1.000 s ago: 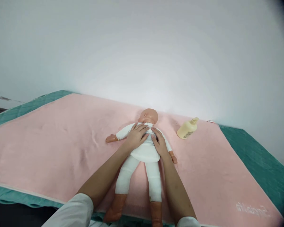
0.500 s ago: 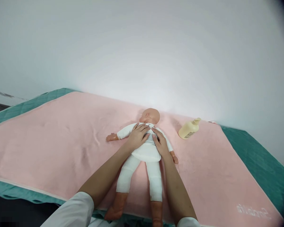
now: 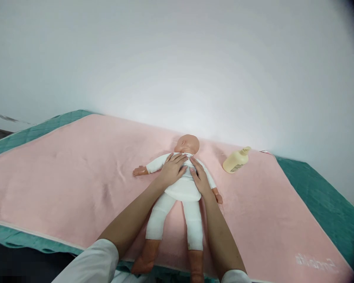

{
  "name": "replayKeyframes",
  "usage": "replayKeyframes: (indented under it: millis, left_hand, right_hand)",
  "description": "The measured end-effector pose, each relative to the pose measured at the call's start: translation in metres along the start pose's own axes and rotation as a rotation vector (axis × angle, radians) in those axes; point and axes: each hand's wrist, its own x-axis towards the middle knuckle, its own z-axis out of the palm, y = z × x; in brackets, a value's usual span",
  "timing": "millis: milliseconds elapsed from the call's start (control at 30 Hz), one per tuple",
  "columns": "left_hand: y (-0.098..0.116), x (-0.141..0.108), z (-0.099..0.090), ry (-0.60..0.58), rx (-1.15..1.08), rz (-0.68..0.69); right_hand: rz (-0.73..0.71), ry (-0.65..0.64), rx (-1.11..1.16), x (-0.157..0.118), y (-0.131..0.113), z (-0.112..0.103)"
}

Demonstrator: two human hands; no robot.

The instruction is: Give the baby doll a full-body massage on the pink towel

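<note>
A baby doll (image 3: 183, 191) in a white cloth body lies face down, its bald head away from me and turned to the left. My left hand (image 3: 173, 169) rests flat on the left side of its upper back, fingers stretched out. On the right side of the back lies my right hand (image 3: 200, 176), also flat, with the fingers reaching toward the neck. The fingertips of both hands come close together near the middle of the back. The doll's arms spread out to either side, and its legs point toward me between my forearms.
A cream pump bottle (image 3: 236, 160) lies tilted to the right of the doll. Beneath everything is a pink blanket (image 3: 61, 177) over a green quilted cover (image 3: 321, 196). A white wall (image 3: 177, 63) rises directly behind.
Both hands stay on the doll's back; my right fingers have shifted very slightly. The doll and the bottle look almost the same.
</note>
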Motion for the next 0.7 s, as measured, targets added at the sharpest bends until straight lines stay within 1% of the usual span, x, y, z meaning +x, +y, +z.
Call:
replayKeyframes:
  millis: [433,600,700]
  left_hand:
    - [0.0000,0.0005,-0.0009,-0.017,0.014,-0.006]
    - [-0.0029,-0.0003,0.0027,0.002,0.002,0.011]
    - [-0.0043,-0.0031,0.0042,0.034,-0.016,0.032]
  right_hand:
    - [-0.003,0.006,0.010,0.0007,0.0027,0.0007]
    - [-0.005,0.005,0.013,0.0004,0.0027,0.0009]
    - [0.001,0.015,0.029,-0.0013,0.0013,0.0004]
